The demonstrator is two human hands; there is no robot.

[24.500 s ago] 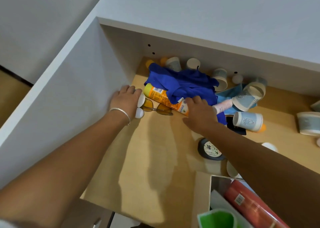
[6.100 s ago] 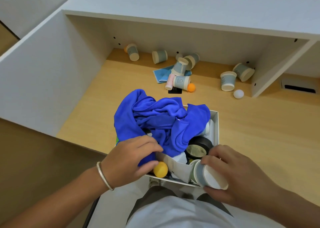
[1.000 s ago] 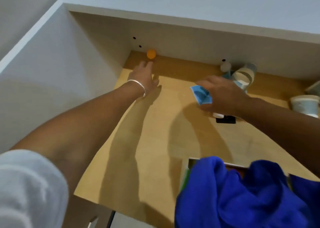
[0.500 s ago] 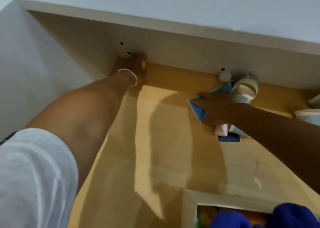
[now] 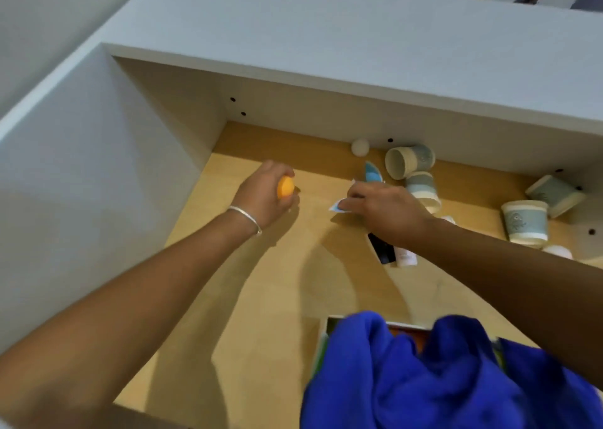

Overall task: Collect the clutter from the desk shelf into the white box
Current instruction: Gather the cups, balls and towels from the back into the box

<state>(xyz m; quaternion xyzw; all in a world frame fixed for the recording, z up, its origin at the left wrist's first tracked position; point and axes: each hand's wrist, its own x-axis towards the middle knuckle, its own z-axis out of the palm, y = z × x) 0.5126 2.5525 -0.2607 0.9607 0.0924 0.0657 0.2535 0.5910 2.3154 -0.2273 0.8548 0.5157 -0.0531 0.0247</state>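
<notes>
Orange ball (image 5: 286, 187) sat squeezed in my left hand (image 5: 266, 197); my right hand (image 5: 381, 211) pinched the blue packet (image 5: 373, 174), white box (image 5: 323, 340) nearer me.

Left hand (image 5: 264, 197) grips an orange ball (image 5: 286, 187); right hand (image 5: 385, 211) pinches a blue packet (image 5: 372, 174)

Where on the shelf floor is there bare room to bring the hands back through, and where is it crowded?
Bare wood runs along the left wall, from the back corner toward the near edge, left of the left hand holding the orange ball. Crowded: right of the right hand, with paper cups, a white ball and a black card; the blue cloth covers the box.
</notes>
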